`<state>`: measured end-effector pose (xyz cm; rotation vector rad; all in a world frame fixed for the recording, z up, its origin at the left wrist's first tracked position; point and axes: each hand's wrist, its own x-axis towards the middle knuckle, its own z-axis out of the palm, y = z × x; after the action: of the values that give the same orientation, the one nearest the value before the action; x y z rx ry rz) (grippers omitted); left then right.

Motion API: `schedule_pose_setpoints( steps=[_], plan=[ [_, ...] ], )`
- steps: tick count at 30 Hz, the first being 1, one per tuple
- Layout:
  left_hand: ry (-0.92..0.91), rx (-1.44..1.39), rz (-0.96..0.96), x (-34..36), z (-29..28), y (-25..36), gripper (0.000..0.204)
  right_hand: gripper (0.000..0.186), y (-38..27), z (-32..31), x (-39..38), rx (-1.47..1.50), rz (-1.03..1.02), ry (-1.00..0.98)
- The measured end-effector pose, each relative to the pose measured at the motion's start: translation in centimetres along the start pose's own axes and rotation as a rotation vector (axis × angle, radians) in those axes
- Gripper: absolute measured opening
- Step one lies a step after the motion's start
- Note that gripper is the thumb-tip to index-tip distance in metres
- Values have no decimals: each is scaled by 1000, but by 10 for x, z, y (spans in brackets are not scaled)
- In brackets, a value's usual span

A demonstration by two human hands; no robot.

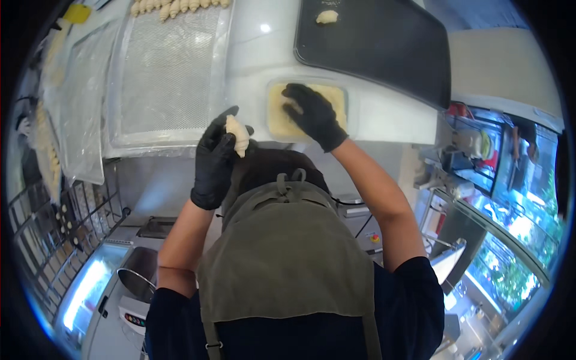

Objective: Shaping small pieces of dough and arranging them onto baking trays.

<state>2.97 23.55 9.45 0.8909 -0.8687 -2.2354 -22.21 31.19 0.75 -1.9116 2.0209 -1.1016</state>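
Note:
My left hand (pixel 219 153), in a black glove, holds an unbaked croissant (pixel 238 135) upright between thumb and fingers, near the counter's front edge. The dough is pale, with rolled ridges along it. My right hand (pixel 313 114), also black-gloved, is over a clear rectangular tub (pixel 349 114) of pale yellow, crumbly-looking stuff (pixel 281 120). Its fingers curl down at the stuff and look drawn together; what lies between them is hard to make out. Beyond the tub, one shaped dough piece (pixel 327 17) sits on a black baking tray (pixel 372 51).
A perforated mesh tray (pixel 171 78) lies left of the tub, with several raw croissants (pixel 180 6) lined up at its far end. Further left is another plastic-covered tray (pixel 87 102). A metal rack (pixel 66 216) stands at the lower left. The white counter (pixel 393 117) ends just before me.

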Motion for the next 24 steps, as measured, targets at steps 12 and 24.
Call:
schedule_pose_setpoints(
  steps=[12, 24],
  plan=[
    [310, 115, 122, -60, 23, -57, 54, 37, 15, 5, 5, -78, -114, -310],
    [243, 278, 247, -57, 24, -49, 50, 35, 29, 19, 11, 38, -193, -222]
  ],
)
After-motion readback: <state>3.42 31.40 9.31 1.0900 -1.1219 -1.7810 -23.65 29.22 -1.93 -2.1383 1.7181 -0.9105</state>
